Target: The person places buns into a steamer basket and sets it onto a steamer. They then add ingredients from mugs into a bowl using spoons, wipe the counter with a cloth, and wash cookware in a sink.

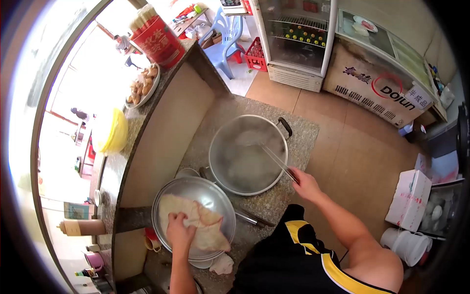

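Observation:
My left hand (179, 230) rests on a pale beige cloth (208, 235) with curled fingers bunching its fabric. The cloth, marked with faint reddish lines, lies across a wide shiny metal basin (223, 208), partly draping over its rim. My right hand (304, 185) grips the dark handle of a long metal utensil (276, 158). Its far end dips into a large steaming pot (212, 164), where steam and cloudy liquid hide its shape. Another dark-handled metal tool (252, 219) lies on the counter between basin and pot.
A speckled stone counter (301, 130) holds both vessels. On the raised ledge are a red tub of chopsticks (159, 41), a plate of brown food (142, 88), a yellow-lined container (111, 130) and a brown bottle (83, 227). A crumpled pale cloth (222, 263) sits beside the basin.

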{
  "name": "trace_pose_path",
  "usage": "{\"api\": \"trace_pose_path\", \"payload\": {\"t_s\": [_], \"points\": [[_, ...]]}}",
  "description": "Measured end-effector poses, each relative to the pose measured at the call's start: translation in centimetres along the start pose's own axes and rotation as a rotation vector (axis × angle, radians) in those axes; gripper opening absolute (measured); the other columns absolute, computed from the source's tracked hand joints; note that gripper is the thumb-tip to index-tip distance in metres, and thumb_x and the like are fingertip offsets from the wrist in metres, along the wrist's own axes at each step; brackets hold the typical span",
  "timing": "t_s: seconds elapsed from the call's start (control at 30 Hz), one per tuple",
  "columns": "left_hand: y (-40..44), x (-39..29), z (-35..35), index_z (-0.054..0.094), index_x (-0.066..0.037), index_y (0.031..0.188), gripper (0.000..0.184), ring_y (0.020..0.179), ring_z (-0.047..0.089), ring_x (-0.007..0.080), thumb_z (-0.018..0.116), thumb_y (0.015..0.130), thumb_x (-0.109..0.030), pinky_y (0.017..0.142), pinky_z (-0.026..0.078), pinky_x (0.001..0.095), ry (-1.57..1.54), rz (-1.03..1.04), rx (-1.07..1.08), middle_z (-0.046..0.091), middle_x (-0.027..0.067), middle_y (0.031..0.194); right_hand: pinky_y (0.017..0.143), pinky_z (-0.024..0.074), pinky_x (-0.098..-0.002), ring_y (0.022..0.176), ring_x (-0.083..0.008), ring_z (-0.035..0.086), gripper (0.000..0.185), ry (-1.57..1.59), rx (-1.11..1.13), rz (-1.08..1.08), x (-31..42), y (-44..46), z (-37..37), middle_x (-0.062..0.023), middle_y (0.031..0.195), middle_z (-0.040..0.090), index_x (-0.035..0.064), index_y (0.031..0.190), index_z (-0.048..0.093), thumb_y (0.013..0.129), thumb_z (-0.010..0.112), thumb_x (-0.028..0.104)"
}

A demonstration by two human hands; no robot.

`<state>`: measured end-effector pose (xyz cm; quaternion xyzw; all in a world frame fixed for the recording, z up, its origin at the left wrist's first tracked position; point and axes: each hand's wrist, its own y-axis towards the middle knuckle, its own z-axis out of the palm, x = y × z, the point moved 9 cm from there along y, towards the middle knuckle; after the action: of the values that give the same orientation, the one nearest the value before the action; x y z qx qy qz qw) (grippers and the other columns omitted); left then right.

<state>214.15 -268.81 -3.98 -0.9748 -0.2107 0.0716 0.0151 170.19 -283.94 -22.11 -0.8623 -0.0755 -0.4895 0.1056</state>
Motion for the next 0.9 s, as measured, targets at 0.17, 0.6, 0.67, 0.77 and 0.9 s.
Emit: {"api": "trace_pose_path", "payload": {"t_s": [0.17,0.6,0.67,0.77,0.9], "points": [[-7.5,7.1,1.1,0.065,-0.010,0.096,0.033,0.092,0.062,0.0400,0.073,0.063,-0.010,0.079,0.052,0.0475,-0.075,-0.117,-0.081,0.056,0.0135,0.105,0.079,0.0555,-0.0530,0.094,-0.0419,0.068,0.040,-0.396,0.160,-0.022,3.6,4.1,4.7,-0.0205,0.107,0.070,0.0175,0.127,0.065,0.087,0.059,0.010],[-15.7,13.9,3.3,0.063,-0.008,0.095,0.036,0.101,0.058,0.0383,0.075,0.061,-0.004,0.088,0.049,0.0443,-0.211,-0.352,-0.108,0.054,0.0143,0.106,0.077,0.0572,-0.0520,0.087,-0.0390,0.072,0.026,-0.770,0.231,-0.119,3.9,6.5,8.7,-0.0187,0.091,0.072,0.0071,0.114,0.066,0.092,0.055,0.011],[-16.5,14.8,3.7,0.063,-0.008,0.095,0.036,0.098,0.059,0.0390,0.075,0.061,-0.005,0.086,0.050,0.0453,-0.191,-0.329,-0.135,0.054,0.0145,0.106,0.079,0.0563,-0.0543,0.088,-0.0413,0.072,0.027,-0.763,0.343,-0.042,5.1,3.7,8.0,-0.0211,0.093,0.073,0.0043,0.114,0.066,0.090,0.055,0.011],[-17.1,15.2,3.6,0.063,-0.008,0.094,0.035,0.095,0.060,0.0397,0.075,0.062,-0.005,0.084,0.051,0.0462,-0.176,-0.308,-0.161,0.053,0.0148,0.106,0.080,0.0550,-0.0559,0.090,-0.0443,0.070,0.030,-0.723,0.437,-0.033,3.8,2.1,9.1,-0.0240,0.096,0.072,0.0055,0.115,0.067,0.088,0.057,0.011],[-18.0,16.1,4.0,0.062,-0.007,0.094,0.035,0.097,0.059,0.0402,0.075,0.061,-0.004,0.086,0.050,0.0457,-0.220,-0.305,-0.183,0.053,0.0157,0.106,0.083,0.0540,-0.0552,0.094,-0.0471,0.067,0.042,-0.420,0.429,0.073,4.8,-0.2,8.1,-0.0243,0.102,0.071,0.0121,0.126,0.064,0.084,0.060,0.011]]}}
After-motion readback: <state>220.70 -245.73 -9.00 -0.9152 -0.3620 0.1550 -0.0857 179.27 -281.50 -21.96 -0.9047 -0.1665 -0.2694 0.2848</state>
